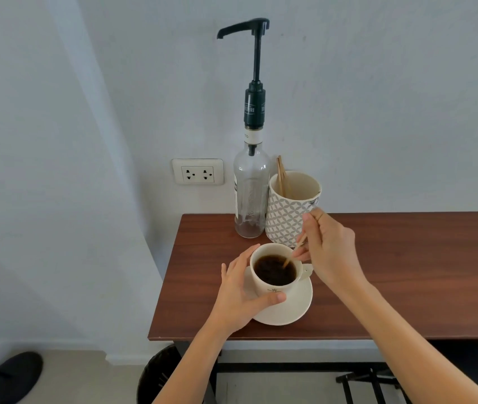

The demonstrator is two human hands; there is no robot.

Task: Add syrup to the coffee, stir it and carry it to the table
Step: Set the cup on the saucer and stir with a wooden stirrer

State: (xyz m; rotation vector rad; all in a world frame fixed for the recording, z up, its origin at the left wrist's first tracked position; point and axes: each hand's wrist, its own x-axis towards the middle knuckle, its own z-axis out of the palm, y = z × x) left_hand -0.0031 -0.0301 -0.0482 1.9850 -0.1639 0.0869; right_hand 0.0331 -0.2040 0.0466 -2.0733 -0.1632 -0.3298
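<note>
Nearest the front edge of the dark wood-grain bench [392, 275], toward its left end, a cream saucer [296, 304] carries a smooth cream cup [275, 287] of black coffee [272, 271], its handle pointing right. The left hand [240, 295] wraps the cup's left and near wall, thumb across the front and fingers [245, 256] curled against the rim side, closed on the glazed ceramic; this looks meant to steady the cup on the saucer while the liquid is worked. The right hand [331, 252] hovers just above and right of the cup, its fingers pinched shut on a thin wooden stirrer [293, 253] that slants down into the coffee near the far right rim, so stirring appears to be the step in hand, with carrying not yet done.

Behind, near the back edge, a patterned grey-and-white cylindrical holder [284, 217] keeps spare wooden sticks [281, 176] upright within reach. Just beside it on the left stands a clear glass syrup bottle [251, 193], nearly empty, topped by a tall black pump [256, 53] whose spout points left. On the pale wall [378, 97] beyond, a white double socket [197, 172].
</note>
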